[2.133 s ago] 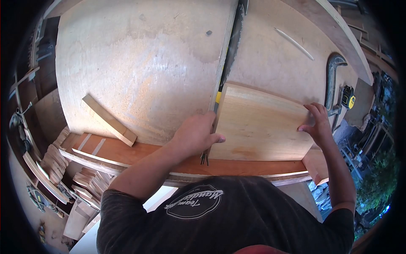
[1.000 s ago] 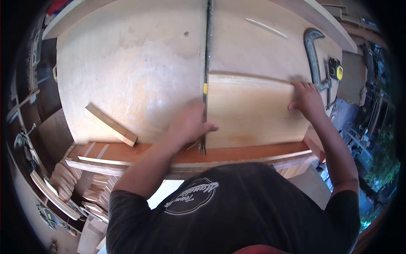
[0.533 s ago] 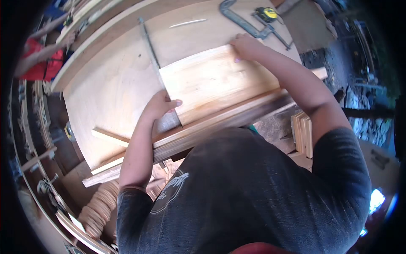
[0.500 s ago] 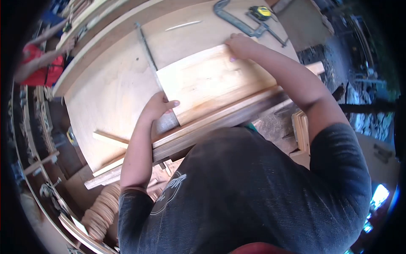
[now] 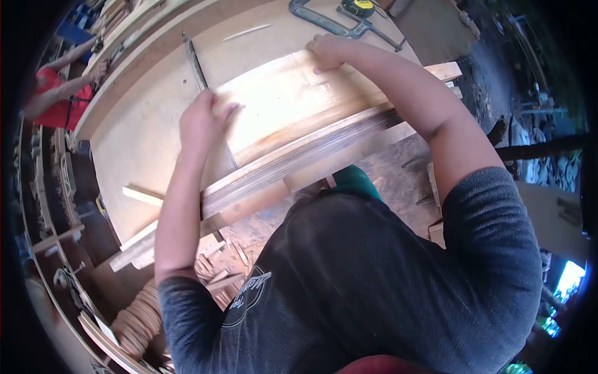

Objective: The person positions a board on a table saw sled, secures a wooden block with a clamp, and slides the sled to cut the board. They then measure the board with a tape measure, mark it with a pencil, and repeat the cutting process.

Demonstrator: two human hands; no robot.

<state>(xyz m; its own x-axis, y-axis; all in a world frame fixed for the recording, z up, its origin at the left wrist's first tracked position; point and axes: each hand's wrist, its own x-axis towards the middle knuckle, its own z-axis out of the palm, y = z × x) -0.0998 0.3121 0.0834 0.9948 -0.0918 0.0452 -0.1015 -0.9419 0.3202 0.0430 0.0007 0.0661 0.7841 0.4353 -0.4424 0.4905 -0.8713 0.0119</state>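
A pale wooden board lies flat on a plywood table top, alongside the saw blade slot. My left hand presses on the board's left edge right next to the blade line. My right hand grips the board's far right corner. The view is tilted and blurred along the table's near edge.
A metal clamp and a yellow tape measure lie at the table's far right. A loose wood strip sits at the near left corner. Stacked wood pieces fill the floor at lower left. Another person in red stands at the far left.
Both hands and the board have slid further away along the blade. The left hand moved up along the board's edge. The view has swung and tilted to the left.
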